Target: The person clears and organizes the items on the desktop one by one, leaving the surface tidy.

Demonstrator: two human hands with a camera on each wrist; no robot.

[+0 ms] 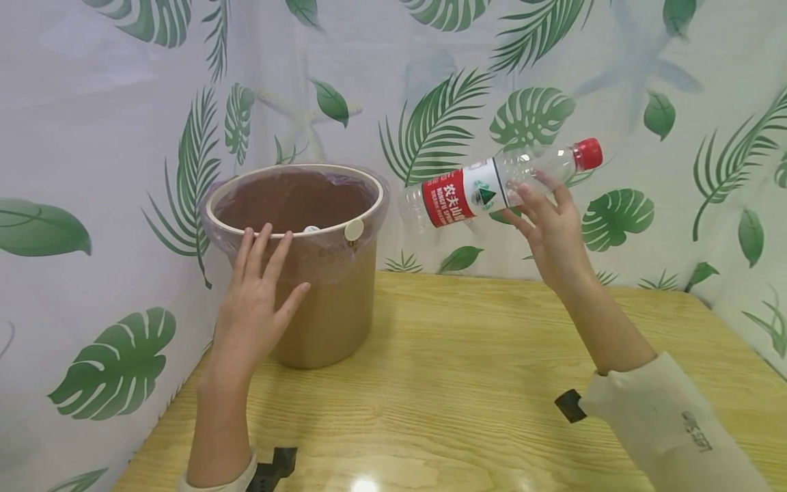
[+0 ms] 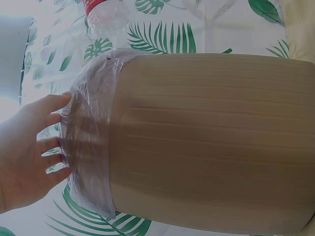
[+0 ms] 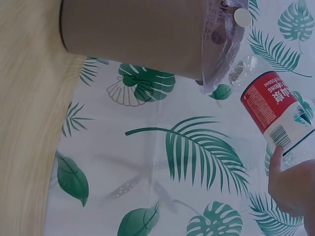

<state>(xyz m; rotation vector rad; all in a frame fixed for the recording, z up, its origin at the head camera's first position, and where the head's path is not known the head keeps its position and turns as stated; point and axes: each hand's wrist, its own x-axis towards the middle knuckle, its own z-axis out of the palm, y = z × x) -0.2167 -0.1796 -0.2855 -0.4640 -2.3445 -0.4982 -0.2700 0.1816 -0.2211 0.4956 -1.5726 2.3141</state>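
Observation:
My right hand (image 1: 556, 236) grips a clear plastic water bottle (image 1: 458, 195) around its upper half. The bottle has a red cap and a red and white label; it tilts, cap end up to the right, base toward the bin. A brown trash bin (image 1: 332, 307) stands upright at the left, a thin clear bag (image 1: 382, 205) folded over its pale rim. My left hand (image 1: 252, 307) is at the near side of that rim with its fingers extended. In the left wrist view, its fingertips meet the bag (image 2: 88, 132). A small white item (image 1: 311, 229) shows just inside the bin, mostly hidden.
The bin stands on a wood-grain table (image 1: 455, 383). White cloth with green leaf prints (image 1: 430, 130) hangs behind and along the left side. The right wrist view shows the bottle (image 3: 268, 101) beside the bin's bagged rim, in front of the cloth.

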